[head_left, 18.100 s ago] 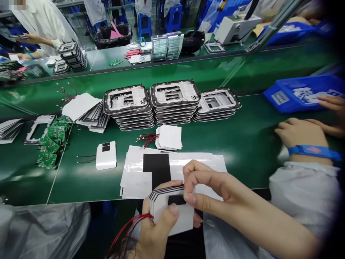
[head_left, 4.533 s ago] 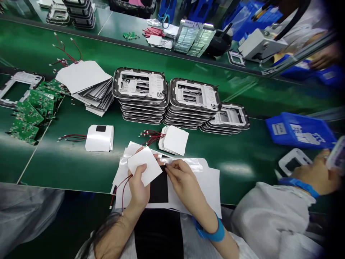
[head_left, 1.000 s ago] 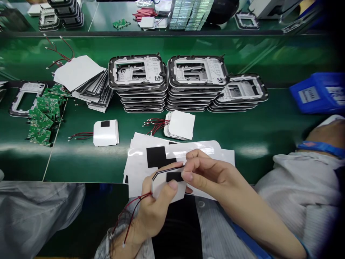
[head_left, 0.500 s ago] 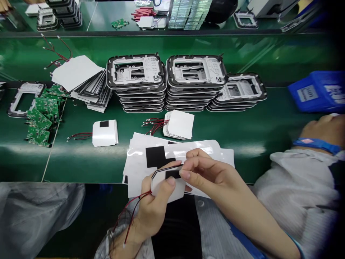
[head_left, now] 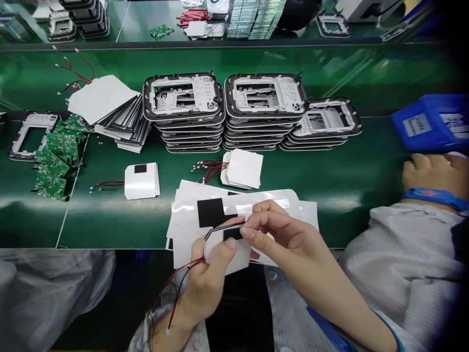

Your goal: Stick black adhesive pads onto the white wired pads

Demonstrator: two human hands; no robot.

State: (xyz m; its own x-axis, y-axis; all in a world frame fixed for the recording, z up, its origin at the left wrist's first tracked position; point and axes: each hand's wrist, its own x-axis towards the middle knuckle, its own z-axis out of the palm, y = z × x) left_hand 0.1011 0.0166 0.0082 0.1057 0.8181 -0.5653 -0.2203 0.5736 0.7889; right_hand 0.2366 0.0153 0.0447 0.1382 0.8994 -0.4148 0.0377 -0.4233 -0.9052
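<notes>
My left hand (head_left: 208,283) grips a thin white panel (head_left: 236,257) with cut corners, its thumb flat on the face. Red and black wires (head_left: 178,292) hang from the panel's left side, over my wrist. A black tape patch (head_left: 230,233) lies along the panel's upper edge. At that patch's right end, the thumb and index finger of my right hand (head_left: 287,232) are pinched together; the fingertips hide the corner there. Beneath both hands lie glossy white sheets (head_left: 185,210) bearing black squares (head_left: 210,212).
Wired white panels stand in small piles (head_left: 141,182), (head_left: 244,168) and a larger fanned pile (head_left: 104,100). Behind are stacked black-and-white frames (head_left: 183,112), with green circuit boards (head_left: 54,166) at left. A blue bin (head_left: 421,124) and a co-worker's hand (head_left: 436,176) are at right.
My hands and the panel hold nearly the same pose, with the right fingertips still at the black patch. The co-worker's hand at right has shifted slightly.
</notes>
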